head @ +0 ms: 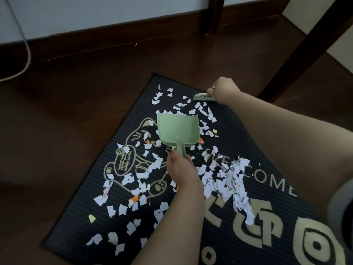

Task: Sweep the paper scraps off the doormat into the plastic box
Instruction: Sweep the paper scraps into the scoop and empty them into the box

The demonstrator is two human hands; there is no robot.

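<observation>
Head view shows me the doormat point(80, 217) lying on dark floor point(57, 111), with paper scraps point(227, 180) strewn over most of it. Loose single pieces lie left of my left hand point(179, 165), and a thicker heap sits just to its right. That hand comes in from below on a nearly straight forearm, its fingers point(188, 157) wrapped round the handle of a green dustpan point(177, 129). The pan's long axis runs straight away from those fingers, its open mouth turned to the far edge of the mat, and its tray looks empty. A band of scraps lies at the mouth and on past it to the right. At the far right corner of that band sits a small green brush point(203, 97), held flat to the mat in the curled fingers of my right hand point(223, 89), whose arm reaches across from the right at full stretch. So the scraps I would take first lie between brush and pan mouth. I judge the coming stroke must draw the brush leftward and back toward the pan. The plastic box is out of view.
</observation>
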